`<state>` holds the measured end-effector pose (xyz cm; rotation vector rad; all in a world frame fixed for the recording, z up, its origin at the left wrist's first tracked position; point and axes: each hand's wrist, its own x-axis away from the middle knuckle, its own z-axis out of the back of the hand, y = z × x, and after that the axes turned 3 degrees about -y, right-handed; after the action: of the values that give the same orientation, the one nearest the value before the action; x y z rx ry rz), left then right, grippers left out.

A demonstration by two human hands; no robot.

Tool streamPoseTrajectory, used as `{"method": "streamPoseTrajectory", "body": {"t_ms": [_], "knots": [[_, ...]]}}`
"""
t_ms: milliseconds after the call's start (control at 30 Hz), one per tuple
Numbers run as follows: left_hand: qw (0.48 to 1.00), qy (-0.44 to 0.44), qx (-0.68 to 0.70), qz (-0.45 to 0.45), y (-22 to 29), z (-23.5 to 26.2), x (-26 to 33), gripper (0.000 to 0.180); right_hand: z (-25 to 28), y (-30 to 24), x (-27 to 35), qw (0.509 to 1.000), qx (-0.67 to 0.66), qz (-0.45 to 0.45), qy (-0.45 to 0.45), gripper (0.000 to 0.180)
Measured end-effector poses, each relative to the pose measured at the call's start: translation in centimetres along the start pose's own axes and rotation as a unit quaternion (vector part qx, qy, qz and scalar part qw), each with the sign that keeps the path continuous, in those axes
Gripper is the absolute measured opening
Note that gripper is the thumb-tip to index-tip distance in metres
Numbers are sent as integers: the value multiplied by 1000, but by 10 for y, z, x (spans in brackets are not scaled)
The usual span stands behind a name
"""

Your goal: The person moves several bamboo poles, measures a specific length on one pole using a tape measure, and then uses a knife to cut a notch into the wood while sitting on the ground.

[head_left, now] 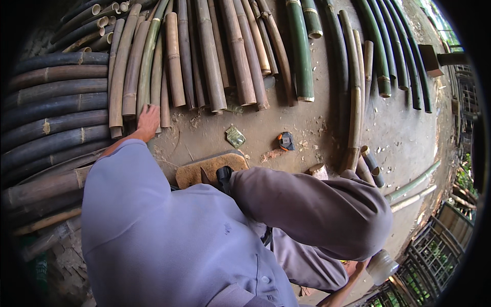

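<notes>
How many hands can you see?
2. The left hand is at the near ends of some bamboo poles, on the left; the right hand, partly hidden, is beside a clear container at lower right.

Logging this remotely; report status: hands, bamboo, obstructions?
Left hand at near ends of bamboo poles. Right hand at clear plastic container, grip unclear. Poles lying side by side. Tape measure, green packet on floor, apart from both hands.

Floor (409, 138): grey-brown, strewn with pale chips (303, 146).
Lattice panels (440, 240): dark, seen along the right edge.
Foliage (464, 176): green, glimpsed beyond the panels.
Daylight: let in from the right, brightest at the upper corner.
</notes>
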<state>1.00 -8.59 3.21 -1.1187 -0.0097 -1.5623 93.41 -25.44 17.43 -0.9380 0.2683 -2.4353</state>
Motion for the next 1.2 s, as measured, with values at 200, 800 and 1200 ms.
{"method": "streamPoseTrajectory", "body": {"t_ms": [200, 800, 1200], "knots": [[976, -139, 161, 44, -1, 9, 19, 95, -1, -1, -6, 1000, 10, 5, -11, 39], [649, 184, 703, 223, 5, -39, 53, 57, -4, -21, -19, 1000, -9, 9, -12, 38], [111, -122, 986, -4, -44, 122, 28, 40, -15, -47, -14, 999, -36, -1, -18, 35]]}}
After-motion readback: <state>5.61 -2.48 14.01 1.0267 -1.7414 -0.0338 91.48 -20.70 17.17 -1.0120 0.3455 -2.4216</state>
